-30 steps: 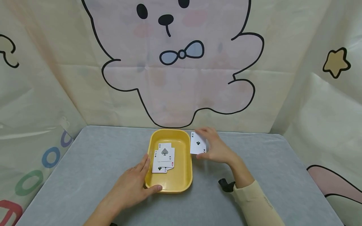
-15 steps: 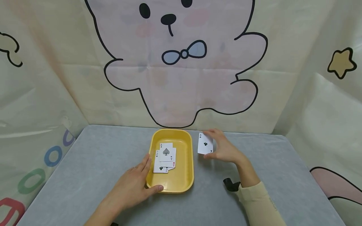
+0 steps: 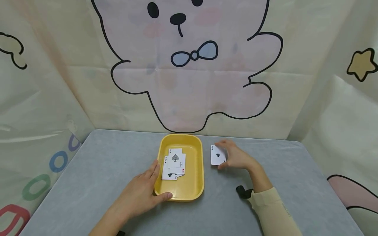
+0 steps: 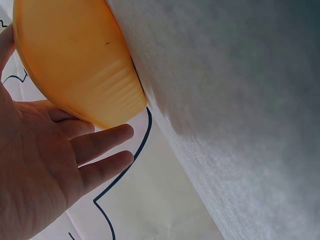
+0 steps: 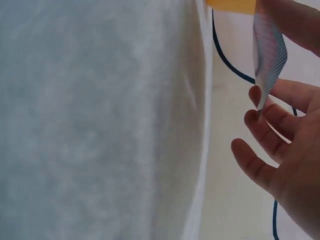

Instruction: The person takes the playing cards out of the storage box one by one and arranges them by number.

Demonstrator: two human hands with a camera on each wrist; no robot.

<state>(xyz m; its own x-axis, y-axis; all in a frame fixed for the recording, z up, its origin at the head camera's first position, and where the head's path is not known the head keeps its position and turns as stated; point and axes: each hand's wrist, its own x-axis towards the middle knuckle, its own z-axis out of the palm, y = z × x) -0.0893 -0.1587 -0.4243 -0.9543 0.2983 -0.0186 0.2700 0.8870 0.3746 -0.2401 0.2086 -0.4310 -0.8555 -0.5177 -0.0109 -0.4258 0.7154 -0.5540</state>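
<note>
Over grey cloth (image 3: 118,157), the right hand (image 3: 237,157) partly hides its club ace (image 3: 216,155).

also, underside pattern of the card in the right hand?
The card shows fine stripes, greyish with pink; best in right wrist view.

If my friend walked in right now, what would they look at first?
Probably the huge cartoon animal with a blue bow tie, on the backdrop behind the gray table. Next comes the bright yellow tray on that table, with playing cards inside. Beside it, the right hand holds an ace of clubs.
</note>
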